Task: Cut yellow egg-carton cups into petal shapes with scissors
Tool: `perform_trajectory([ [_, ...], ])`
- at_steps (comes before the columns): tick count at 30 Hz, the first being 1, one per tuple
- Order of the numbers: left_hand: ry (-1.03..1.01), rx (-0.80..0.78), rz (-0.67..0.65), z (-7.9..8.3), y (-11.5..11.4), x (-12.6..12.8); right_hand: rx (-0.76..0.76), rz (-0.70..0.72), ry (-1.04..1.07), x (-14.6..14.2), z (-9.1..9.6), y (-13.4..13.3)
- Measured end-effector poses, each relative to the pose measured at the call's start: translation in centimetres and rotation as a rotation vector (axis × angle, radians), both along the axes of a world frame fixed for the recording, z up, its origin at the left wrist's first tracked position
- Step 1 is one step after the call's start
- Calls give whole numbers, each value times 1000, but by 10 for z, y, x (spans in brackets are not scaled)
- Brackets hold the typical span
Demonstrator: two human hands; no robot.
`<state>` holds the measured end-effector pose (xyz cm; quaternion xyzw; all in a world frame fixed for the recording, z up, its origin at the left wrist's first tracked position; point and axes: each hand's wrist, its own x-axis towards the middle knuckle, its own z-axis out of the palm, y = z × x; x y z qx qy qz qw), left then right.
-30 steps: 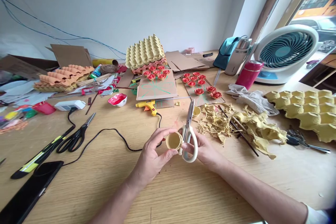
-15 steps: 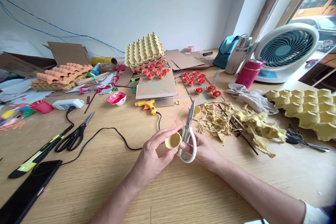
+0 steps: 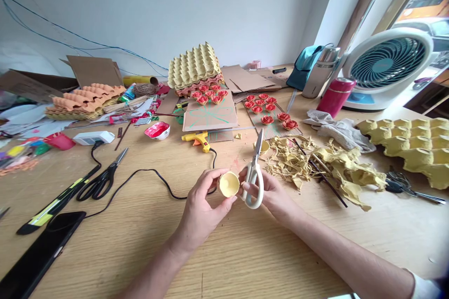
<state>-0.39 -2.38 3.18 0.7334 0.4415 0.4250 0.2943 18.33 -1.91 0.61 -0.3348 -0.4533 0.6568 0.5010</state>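
Between the thumb and fingers of my left hand (image 3: 206, 201) is a small yellow egg carton cup (image 3: 229, 184), its hollow turned up toward me. Just to its right, my right hand (image 3: 271, 194) holds white-handled scissors (image 3: 255, 175), blades pointing up and away and lying together. The fingers of my right hand come close to the cup's right rim; whether they touch it I cannot tell. Past the scissors lies a pile of yellow carton scraps (image 3: 293, 161), with another yellow cup (image 3: 264, 147) at its left edge.
A yellow glue gun (image 3: 197, 140) with a black cord lies ahead. Red paper-pulp flowers (image 3: 268, 107) sit on cardboard. Black scissors (image 3: 101, 180), a utility knife (image 3: 52, 208) and a phone (image 3: 42, 252) lie left. Egg trays (image 3: 414, 142), a cloth (image 3: 340, 131) and a fan (image 3: 389, 70) stand right.
The cup has tilted so that more of its inside faces me, and it sits slightly higher and to the left. The scissors have risen slightly in the view.
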Motion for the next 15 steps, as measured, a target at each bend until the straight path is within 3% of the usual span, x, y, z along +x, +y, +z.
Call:
perform_trajectory([
  [6, 138, 156, -21, -4, -2, -1, -36, -102, -37, -1, 0, 0],
  [15, 45, 7, -75, -6, 0, -1, 11, -70, -44, -3, 0, -1],
])
